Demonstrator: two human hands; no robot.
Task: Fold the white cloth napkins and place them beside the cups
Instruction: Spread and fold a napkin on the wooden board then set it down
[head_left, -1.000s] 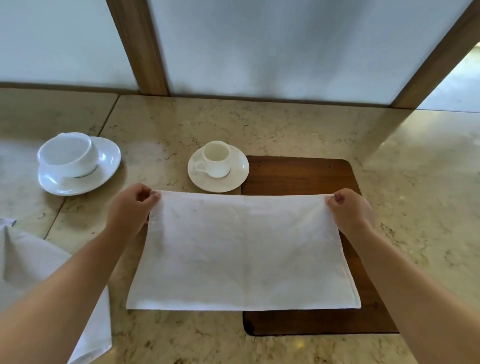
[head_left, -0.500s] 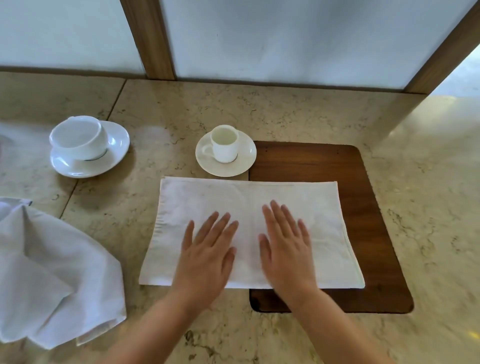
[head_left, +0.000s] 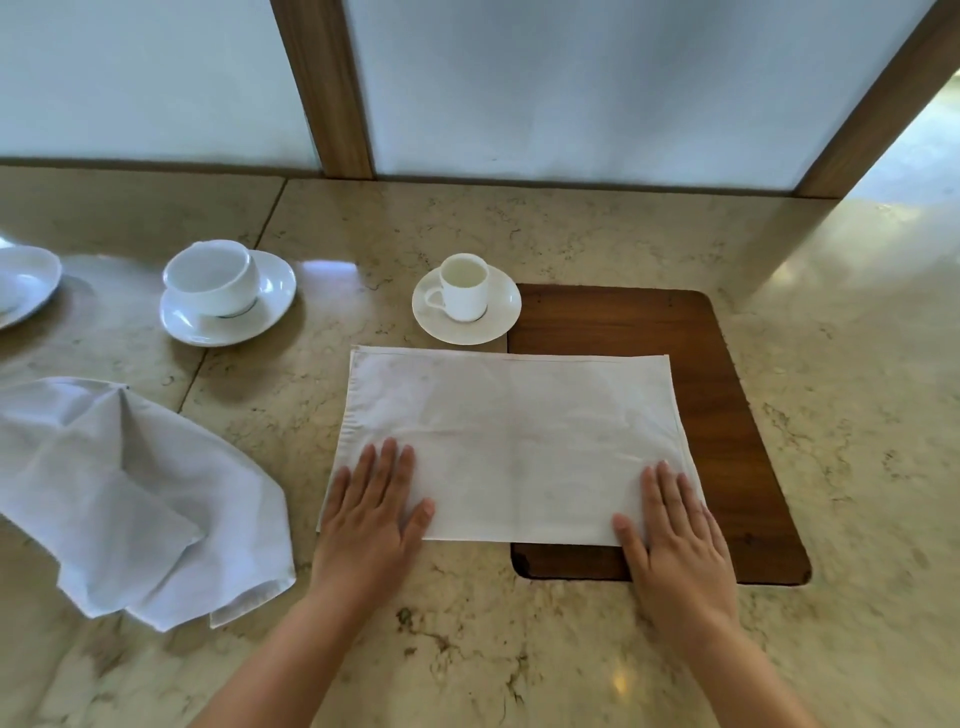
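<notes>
Flat, left hand (head_left: 370, 512) and right hand (head_left: 675, 530) pressing napkin (head_left: 511, 447) near corners

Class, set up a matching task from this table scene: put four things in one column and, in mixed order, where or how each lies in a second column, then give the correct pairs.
Things
1. flat napkin
2. crumpled napkin
3. small cup
4. wooden board

Places or states
A. bunched up at the left of the counter
B. upright on a saucer, behind the flat cloth
C. spread out under both flat hands
D. partly covered by a cloth, to the right

Pairs: 1-C, 2-A, 3-B, 4-D
</notes>
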